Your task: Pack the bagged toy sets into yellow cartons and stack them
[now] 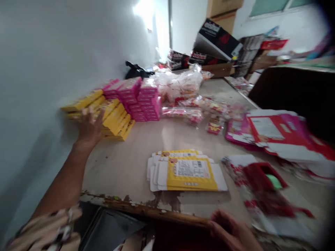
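Observation:
My left hand (90,129) reaches to the stacked yellow boxes (115,120) by the wall. Its fingers are spread against the boxes at the left end, and I see no box gripped in it. My right hand (232,232) is low at the table's front edge, loosely curved, with a gap between thumb and fingers and nothing visible in it. Between the hands lies a small pile of flat, unfolded yellow cartons (192,172) with white flaps. Right of them is a red tape dispenser (264,184), blurred, on clear printed wrappers (242,190).
Pink boxes (137,101) are stacked behind the yellow ones. Clear bags (180,83) and small wrapped packets (214,127) lie farther back. Flat red and pink cartons (277,129) are at right. Black printed boxes (214,40) stand at the far end. The table's front edge (146,209) is chipped.

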A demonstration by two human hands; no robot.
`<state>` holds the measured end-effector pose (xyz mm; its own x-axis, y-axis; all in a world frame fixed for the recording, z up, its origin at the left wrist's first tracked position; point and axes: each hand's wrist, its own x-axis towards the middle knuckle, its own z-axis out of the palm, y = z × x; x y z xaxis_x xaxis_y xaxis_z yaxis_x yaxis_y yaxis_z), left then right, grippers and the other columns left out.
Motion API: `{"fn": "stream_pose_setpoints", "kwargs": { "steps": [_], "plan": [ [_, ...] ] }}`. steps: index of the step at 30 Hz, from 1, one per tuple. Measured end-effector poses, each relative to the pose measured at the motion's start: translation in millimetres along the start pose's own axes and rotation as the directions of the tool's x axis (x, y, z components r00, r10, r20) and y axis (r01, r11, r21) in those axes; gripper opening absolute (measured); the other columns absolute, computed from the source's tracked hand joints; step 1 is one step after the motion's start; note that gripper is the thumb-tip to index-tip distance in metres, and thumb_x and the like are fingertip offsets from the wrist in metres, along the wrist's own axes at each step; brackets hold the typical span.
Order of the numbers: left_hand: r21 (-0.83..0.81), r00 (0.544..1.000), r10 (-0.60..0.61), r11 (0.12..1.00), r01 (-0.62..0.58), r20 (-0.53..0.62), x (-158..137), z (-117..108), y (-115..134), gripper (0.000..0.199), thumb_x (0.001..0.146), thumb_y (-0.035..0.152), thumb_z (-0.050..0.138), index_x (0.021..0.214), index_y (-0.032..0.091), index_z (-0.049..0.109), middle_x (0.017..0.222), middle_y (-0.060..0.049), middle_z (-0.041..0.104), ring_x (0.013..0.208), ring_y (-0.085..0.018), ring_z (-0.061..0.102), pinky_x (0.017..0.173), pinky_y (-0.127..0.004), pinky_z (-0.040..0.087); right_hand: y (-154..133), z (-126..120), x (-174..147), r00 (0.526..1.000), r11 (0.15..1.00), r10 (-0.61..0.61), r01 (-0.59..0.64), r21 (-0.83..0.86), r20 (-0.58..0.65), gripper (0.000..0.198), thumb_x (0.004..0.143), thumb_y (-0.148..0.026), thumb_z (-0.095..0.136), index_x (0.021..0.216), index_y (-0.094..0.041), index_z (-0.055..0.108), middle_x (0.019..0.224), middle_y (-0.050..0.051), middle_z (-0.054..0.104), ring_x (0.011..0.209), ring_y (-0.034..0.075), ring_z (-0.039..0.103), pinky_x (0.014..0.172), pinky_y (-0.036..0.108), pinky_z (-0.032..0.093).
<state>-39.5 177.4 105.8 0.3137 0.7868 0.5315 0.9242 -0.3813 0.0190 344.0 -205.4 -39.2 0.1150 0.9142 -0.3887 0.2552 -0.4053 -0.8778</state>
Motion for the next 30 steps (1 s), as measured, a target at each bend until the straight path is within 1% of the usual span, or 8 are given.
{"fn": "stream_pose_setpoints", "kwargs": {
  "steps": [1,4,7,10,18,22,26,30],
  "plan": [
    [-0.019,0.999,-0.004,1.000,0.003,-0.034,-14,8,27,0.056,0.101,0.029,0.056,0.153,0.016,0.039,0.170,-0.017,0.022,0.158,-0.045,0.005,0.117,-0.078,0.004,-5,-3,-2,1.000,1.000,-0.006,0.006,0.002,0.001,0.045,0.086,-0.066,0.060,0.075,-0.023,0.064,0.071,0.004,0.071,0.069,0.022,0.063,0.065,0.031,0.048],
    [-0.217,0.987,0.131,0.970,-0.109,0.092,-55,41,132,0.052,0.097,0.046,0.063,0.140,0.017,0.055,0.145,-0.015,0.056,0.137,-0.032,0.050,0.118,-0.047,0.038,-15,-11,-1,0.998,0.999,-0.025,0.028,0.042,-0.057,0.037,0.092,-0.055,0.060,0.079,-0.021,0.062,0.072,0.002,0.069,0.070,0.019,0.061,0.065,0.029,0.046],
    [-0.424,0.782,0.461,0.861,-0.280,0.419,-77,76,236,0.069,0.076,0.059,0.082,0.129,0.019,0.063,0.128,-0.012,0.066,0.121,-0.030,0.060,0.108,-0.040,0.047,-21,-20,12,0.976,0.992,-0.078,0.096,0.078,-0.202,0.033,0.091,-0.051,0.064,0.080,-0.020,0.063,0.072,0.001,0.066,0.069,0.017,0.059,0.065,0.029,0.044],
    [-0.414,0.579,0.526,0.850,-0.327,0.623,-76,101,289,0.085,0.055,0.062,0.092,0.121,0.018,0.064,0.123,-0.013,0.065,0.118,-0.036,0.059,0.099,-0.045,0.049,-20,-28,33,0.930,0.975,-0.101,0.164,0.153,-0.353,0.036,0.085,-0.054,0.072,0.087,-0.019,0.067,0.080,0.004,0.068,0.074,0.019,0.061,0.069,0.031,0.048],
    [-0.437,0.516,0.539,0.842,-0.316,0.666,-42,111,283,0.047,0.068,0.045,0.085,0.096,0.019,0.059,0.101,-0.008,0.066,0.095,-0.027,0.062,0.078,-0.034,0.046,-2,-31,74,0.843,0.957,-0.120,0.238,0.165,-0.525,0.054,0.080,-0.046,0.075,0.122,-0.015,0.064,0.122,0.017,0.069,0.108,0.030,0.066,0.091,0.045,0.055],
    [-0.583,0.374,0.661,0.750,-0.311,0.651,-20,87,287,0.039,0.072,0.044,0.082,0.078,0.020,0.052,0.079,0.001,0.059,0.072,-0.016,0.054,0.064,-0.027,0.040,-9,-29,75,0.796,0.945,-0.249,0.325,0.044,-0.551,0.049,0.086,-0.037,0.071,0.129,-0.017,0.061,0.130,0.017,0.067,0.116,0.031,0.064,0.096,0.048,0.054],
    [-0.820,0.189,0.853,0.521,-0.239,0.487,-17,49,295,0.036,0.087,0.046,0.069,0.074,0.019,0.047,0.075,0.003,0.050,0.070,-0.013,0.046,0.064,-0.025,0.036,-13,-17,64,0.700,0.897,-0.284,0.435,0.076,-0.655,0.067,0.080,-0.034,0.080,0.137,-0.017,0.051,0.136,0.018,0.062,0.124,0.031,0.061,0.102,0.049,0.052],
    [-0.857,0.235,0.872,0.476,-0.198,0.430,-53,13,303,0.028,0.098,0.040,0.055,0.080,0.019,0.050,0.074,0.003,0.050,0.069,-0.012,0.045,0.064,-0.024,0.036,-8,-5,45,0.597,0.838,-0.246,0.526,0.142,-0.764,0.070,0.071,-0.037,0.090,0.128,-0.020,0.051,0.124,0.012,0.064,0.109,0.026,0.064,0.096,0.043,0.054]
  ]
}}
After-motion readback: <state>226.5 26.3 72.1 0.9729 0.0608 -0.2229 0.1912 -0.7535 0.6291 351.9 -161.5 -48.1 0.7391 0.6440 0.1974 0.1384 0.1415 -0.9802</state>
